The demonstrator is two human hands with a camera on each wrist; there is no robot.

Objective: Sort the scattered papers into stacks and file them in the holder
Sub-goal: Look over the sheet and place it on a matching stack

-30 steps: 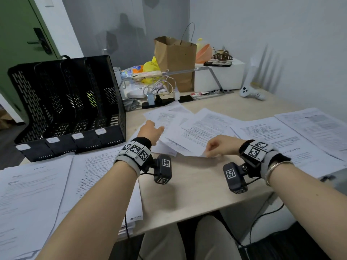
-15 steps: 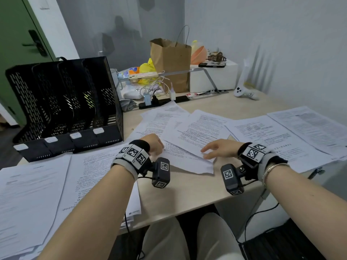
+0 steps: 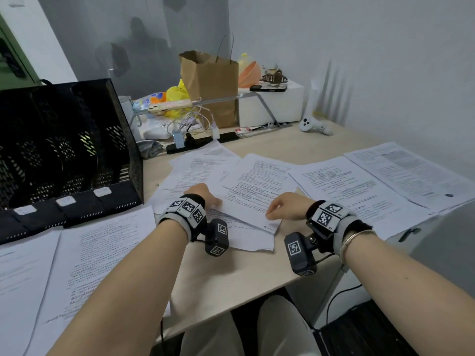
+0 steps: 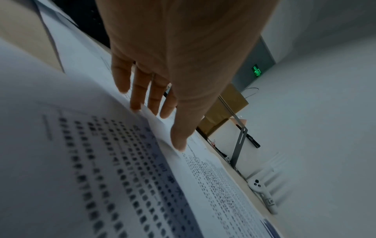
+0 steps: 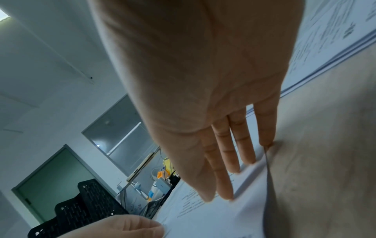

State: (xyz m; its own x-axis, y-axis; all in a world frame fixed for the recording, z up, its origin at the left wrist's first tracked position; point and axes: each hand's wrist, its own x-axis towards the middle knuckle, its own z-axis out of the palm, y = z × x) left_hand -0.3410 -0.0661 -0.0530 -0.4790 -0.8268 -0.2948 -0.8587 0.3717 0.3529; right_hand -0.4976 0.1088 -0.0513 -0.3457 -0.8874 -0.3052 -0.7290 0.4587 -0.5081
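Several printed sheets overlap in a loose pile [image 3: 257, 186] at the middle of the wooden desk. My left hand [image 3: 205, 195] lies on the pile's left side, fingers straight [image 4: 140, 96] and touching a raised sheet edge. My right hand [image 3: 280, 206] presses flat on the pile's near right corner, with its fingertips [image 5: 225, 191] on the top sheet. A lower sheet [image 3: 246, 237] sticks out toward me. The black mesh file holder [image 3: 64, 155] stands at the left with its slots showing no papers, and it appears again in the right wrist view [image 5: 87, 207].
More sheets lie at the near left [image 3: 97, 253] and at the right [image 3: 359, 191]. At the back stand a brown paper bag [image 3: 210, 86], a white box [image 3: 272, 106], a white controller [image 3: 312, 125] and a power strip with cables [image 3: 195, 142]. The desk's front edge [image 3: 231, 299] is close.
Both hands have pulled the middle sheets toward me and closer together. The left hand has drawn back from the far sheets onto the pile's left side.
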